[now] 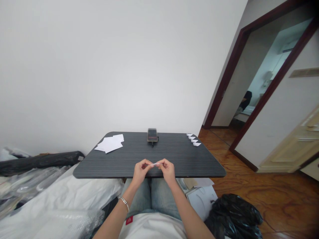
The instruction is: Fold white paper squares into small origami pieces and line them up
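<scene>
Above the near part of the dark table [139, 156], my left hand [141, 168] and my right hand [166, 168] meet in front of me. Between their fingertips is a small, thin piece of folded white paper [156, 164], pinched at both ends and seen nearly edge-on. Most of the piece is hidden by the fingers. White paper sheets [109, 144] lie overlapping at the table's left side. Several small folded paper pieces [196, 144] sit in a row along the right edge.
A small dark device on a stand [152, 135] is at the table's back middle, by the white wall. Plastic-wrapped bundles [37, 186] lie to the left. A black plastic bag [234, 215] and white paper bags [203, 199] stand on the right floor, below a doorway.
</scene>
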The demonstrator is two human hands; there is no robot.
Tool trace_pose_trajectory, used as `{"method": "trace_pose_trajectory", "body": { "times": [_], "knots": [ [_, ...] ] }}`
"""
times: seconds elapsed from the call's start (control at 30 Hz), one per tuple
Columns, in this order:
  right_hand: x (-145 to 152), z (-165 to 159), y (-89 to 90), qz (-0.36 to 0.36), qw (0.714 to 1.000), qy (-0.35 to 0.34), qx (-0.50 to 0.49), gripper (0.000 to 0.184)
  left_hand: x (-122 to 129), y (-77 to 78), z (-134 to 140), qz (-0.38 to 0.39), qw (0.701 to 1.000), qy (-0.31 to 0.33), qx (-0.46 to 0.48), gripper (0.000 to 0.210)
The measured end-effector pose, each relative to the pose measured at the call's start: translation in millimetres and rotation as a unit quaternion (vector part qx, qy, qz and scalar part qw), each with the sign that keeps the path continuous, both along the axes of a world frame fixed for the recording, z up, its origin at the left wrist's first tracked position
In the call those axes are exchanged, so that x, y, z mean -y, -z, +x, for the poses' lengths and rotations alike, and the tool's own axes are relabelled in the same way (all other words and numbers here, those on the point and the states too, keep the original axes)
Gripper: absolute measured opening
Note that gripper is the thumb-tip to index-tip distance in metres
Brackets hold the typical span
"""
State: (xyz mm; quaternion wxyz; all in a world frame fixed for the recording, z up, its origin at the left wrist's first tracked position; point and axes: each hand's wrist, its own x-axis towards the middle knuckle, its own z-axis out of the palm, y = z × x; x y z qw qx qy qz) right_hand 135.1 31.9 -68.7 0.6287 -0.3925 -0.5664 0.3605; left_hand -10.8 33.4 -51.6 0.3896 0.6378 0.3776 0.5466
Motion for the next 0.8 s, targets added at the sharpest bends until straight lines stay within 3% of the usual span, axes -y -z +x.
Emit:
{"method": "trace_pose_trajectory", "body": {
  "times": [0.2,0.43,0.8],
  "knots": [
    [-0.8,1.9,-0.7,0.046,0.999,-0.007,0.011,0.016,1.2,-4.2,-0.7,0.020,1.000,0.021,0.007,0.021],
    [-0.3,3.1,-1.2,0.021,0.999,-0.022,-0.016,0.014,1.7,-6.5,-2.3,-0.074,0.994,0.060,0.043,0.025],
    [1.3,2.8,-4.0,-0.003,0.998,-0.043,-0.052,0.015,-0.6,-8.6,-4.5,-0.083,0.991,0.103,0.017,0.025]
  ]
}}
